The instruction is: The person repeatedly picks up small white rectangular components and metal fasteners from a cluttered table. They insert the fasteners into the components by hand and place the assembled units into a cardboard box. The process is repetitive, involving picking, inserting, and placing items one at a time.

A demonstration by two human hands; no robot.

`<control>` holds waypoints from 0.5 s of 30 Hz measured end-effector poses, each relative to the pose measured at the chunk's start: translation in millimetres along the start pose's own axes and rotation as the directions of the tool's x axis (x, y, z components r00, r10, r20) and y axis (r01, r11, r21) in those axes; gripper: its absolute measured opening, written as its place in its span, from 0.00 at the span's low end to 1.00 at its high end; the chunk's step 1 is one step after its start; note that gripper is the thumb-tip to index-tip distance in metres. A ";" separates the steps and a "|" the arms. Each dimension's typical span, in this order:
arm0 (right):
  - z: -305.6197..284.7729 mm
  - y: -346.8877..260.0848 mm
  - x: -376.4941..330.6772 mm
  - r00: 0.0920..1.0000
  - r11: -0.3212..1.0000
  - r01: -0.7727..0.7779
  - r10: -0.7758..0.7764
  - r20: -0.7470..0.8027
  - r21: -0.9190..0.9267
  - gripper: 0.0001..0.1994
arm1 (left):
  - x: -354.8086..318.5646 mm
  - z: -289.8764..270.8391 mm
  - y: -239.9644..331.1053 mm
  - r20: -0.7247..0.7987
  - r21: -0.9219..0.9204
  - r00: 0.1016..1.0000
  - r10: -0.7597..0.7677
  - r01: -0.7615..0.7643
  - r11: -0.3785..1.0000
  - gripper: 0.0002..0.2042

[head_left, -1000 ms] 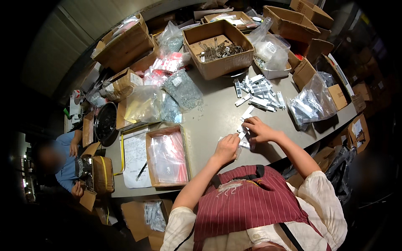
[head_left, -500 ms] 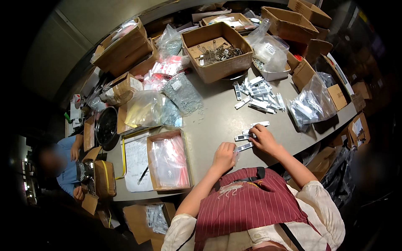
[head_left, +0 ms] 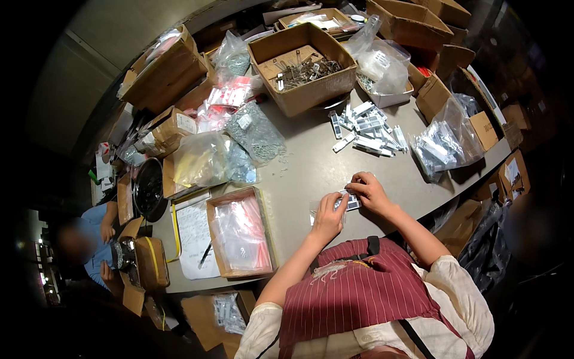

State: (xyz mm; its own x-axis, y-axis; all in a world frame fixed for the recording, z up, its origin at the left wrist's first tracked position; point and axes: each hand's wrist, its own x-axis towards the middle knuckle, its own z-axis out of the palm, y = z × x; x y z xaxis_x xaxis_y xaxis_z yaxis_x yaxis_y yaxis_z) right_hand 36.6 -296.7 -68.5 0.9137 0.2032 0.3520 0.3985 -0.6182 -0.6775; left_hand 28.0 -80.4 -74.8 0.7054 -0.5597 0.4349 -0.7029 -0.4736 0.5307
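Note:
Near the front edge of the table, my left hand [head_left: 328, 215] and my right hand [head_left: 371, 192] close in on a small group of flat white-and-grey strips [head_left: 353, 203] with dark panels. Fingers of both hands grip the group from either side, and they cover part of it. Some clear plastic film [head_left: 313, 209], perhaps a small bag, shows beside my left fingers. Farther back lies a loose pile of similar strips [head_left: 372, 127].
An open carton of metal parts [head_left: 302, 99] stands at the back. Right of the pile is a clear bag of strips [head_left: 439, 149]. On the left are a box of clear and pink bags [head_left: 270, 239], papers with a pen [head_left: 192, 254], and a co-worker in blue [head_left: 92, 236].
The strips, spread apart before, are now drawn together between my hands. My right hand has come down onto them from the upper strips. The view has shifted slightly.

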 end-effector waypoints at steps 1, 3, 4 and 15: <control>0.3 3.4 -0.2 1.000 1.000 -0.017 0.016 0.009 0.023 0.15 | -0.7 1.7 -0.1 0.004 -0.018 1.000 0.009 -0.009 1.000 0.23; 0.5 11.3 1.0 0.998 0.996 -0.049 0.047 0.030 0.070 0.15 | -2.5 4.6 -0.5 0.011 -0.052 1.000 0.024 -0.024 0.998 0.25; 0.0 15.9 3.9 0.998 0.998 -0.050 0.047 0.047 0.049 0.15 | -4.1 4.0 -0.4 0.079 -0.096 0.995 0.064 -0.057 0.994 0.26; -21.9 1.1 22.8 0.989 0.991 -0.136 0.135 -0.060 -0.014 0.18 | -2.7 -14.6 6.6 0.010 -0.085 0.998 -0.055 0.056 0.995 0.21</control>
State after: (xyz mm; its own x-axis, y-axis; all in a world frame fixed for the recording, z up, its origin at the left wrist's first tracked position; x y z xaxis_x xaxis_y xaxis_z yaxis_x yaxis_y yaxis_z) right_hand 56.1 -309.4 -47.0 0.9526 0.0718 0.2957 0.2695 -0.6503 -0.7103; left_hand 22.8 -72.1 -61.8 0.7424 -0.5395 0.3974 -0.6520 -0.4449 0.6140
